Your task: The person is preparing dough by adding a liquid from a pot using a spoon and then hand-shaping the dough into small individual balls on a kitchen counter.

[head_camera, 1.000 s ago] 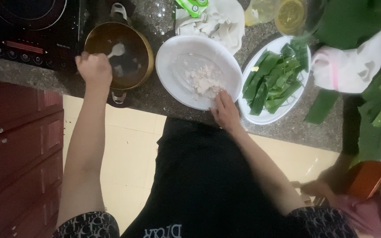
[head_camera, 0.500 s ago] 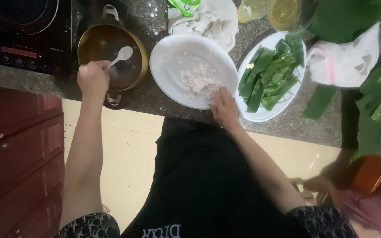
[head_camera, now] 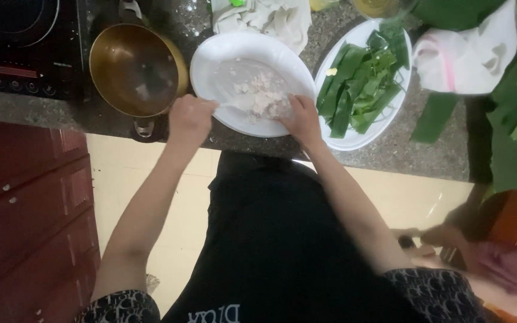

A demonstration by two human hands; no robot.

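- The tabletop [head_camera: 390, 157], a speckled stone slab, runs across the top of the view, and you stand at its near edge, looking straight down.
- The black cooktop [head_camera: 13, 48] sits at the 10 o'clock corner, with the brass pot [head_camera: 136, 69] just beside it, towards 11 o'clock.
- The white plate [head_camera: 222, 57] with the pale minced filling [head_camera: 258, 98] now lies at 12 o'clock, between the pot and the oval dish of green leaf strips [head_camera: 360, 90] at 1 o'clock.
- Your left hand [head_camera: 191, 118] has left the pot, where it held the spoon half a second ago, and is now at the plate's 8 o'clock rim, clenched around the white spoon [head_camera: 234, 106], whose bowl points into the filling.
- Your right hand [head_camera: 302, 119] stays on the plate's 4 o'clock rim, fingers curled and touching the edge of the filling; whether it pinches any of it, you cannot tell.
- That shift means the work in hand has moved from the pot to the filling on the plate, which both hands now flank.
- A white cloth [head_camera: 270, 18] lies crumpled just beyond the plate.
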